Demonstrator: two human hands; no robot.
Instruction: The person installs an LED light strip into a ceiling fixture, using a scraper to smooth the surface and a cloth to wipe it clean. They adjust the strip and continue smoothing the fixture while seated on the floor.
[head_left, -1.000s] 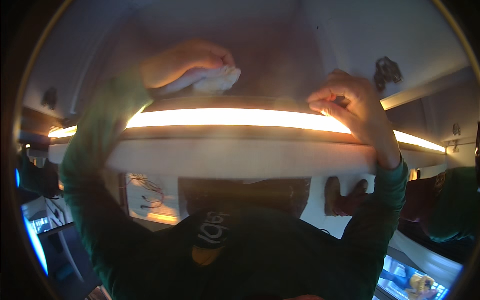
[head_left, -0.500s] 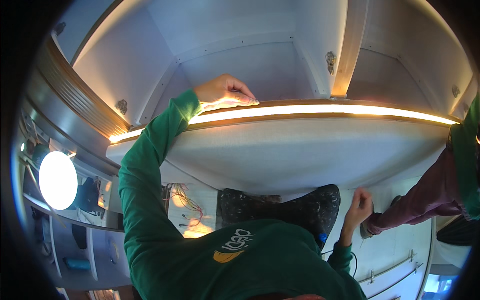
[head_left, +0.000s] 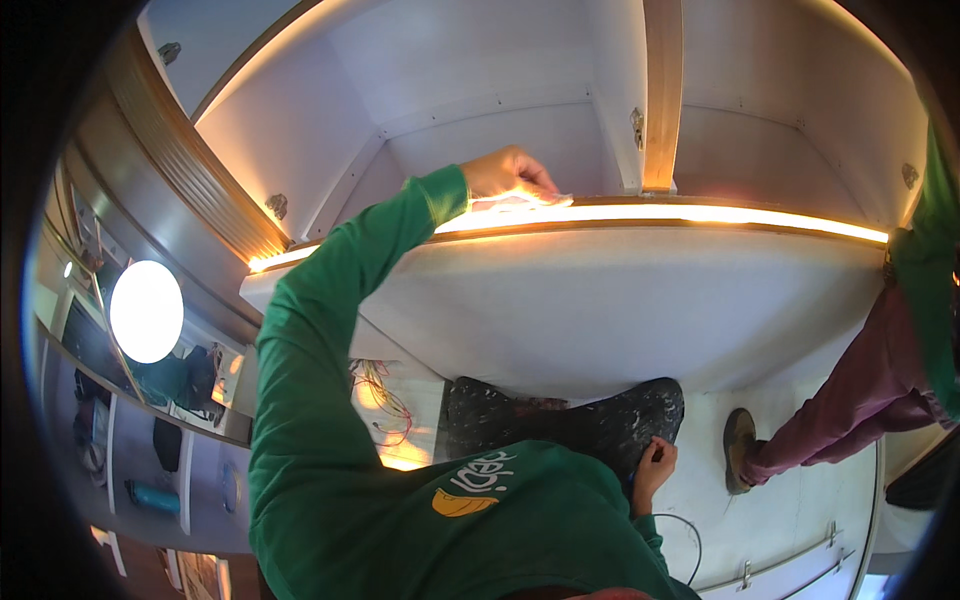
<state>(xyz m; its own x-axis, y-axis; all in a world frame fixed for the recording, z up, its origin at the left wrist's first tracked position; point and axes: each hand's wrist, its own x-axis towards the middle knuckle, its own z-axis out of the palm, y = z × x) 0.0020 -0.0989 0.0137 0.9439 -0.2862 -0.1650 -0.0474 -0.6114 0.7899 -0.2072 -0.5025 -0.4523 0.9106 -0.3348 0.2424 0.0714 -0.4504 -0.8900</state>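
Note:
My left hand (head_left: 512,176) is closed in a pinch at the wooden front edge of an overhead cabinet, just above a lit light strip (head_left: 700,213). A small whitish bit (head_left: 563,200) shows at its fingertips, too small to name. The strip glows along the whole edge, with my left sleeve in front of part of it. Down by my knee, my right hand (head_left: 655,464) has its fingers curled in, with nothing visible in them; it lies in front of the dark, speckled trousers (head_left: 560,420).
A white padded panel (head_left: 620,300) hangs below the strip. Loose wires (head_left: 385,405) stick out at lower left. A bright round lamp (head_left: 147,312) stands at far left. Another person's leg (head_left: 840,405) and green sleeve are at right. A wooden divider (head_left: 661,95) splits the cabinet.
My left hand has slid rightward along the strip, still pinched. My right hand has moved left and down to my knee. The view has shifted somewhat.

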